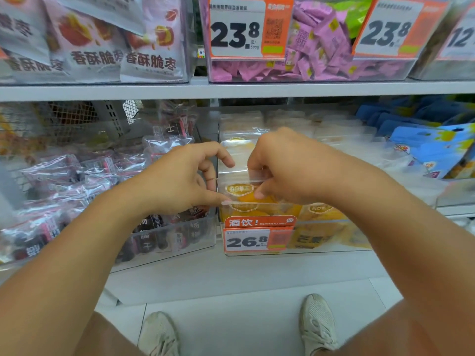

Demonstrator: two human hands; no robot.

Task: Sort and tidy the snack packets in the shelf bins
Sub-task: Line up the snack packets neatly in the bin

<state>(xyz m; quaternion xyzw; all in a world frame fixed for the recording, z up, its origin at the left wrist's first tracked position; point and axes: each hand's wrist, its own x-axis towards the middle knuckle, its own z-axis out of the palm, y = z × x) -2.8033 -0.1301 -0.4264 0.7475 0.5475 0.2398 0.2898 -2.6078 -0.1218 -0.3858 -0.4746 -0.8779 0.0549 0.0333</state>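
Shelf bins fill mid-frame; both hands, left hand and right hand, pinch the mango packet atop the centre bin. Best to square its edges gently before seating it upright.

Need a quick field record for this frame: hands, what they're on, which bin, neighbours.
left hand: fingers curled, pinching the left edge of the mango packets
right hand: gripping the packet tops from above
bin: clear, lower shelf, price tag reads 26.8
left neighbour: clear bin of dark snack packets
right neighbour: blue pouches
upper shelf: pink sweets, tag 23.8
blur: right side, details unclear
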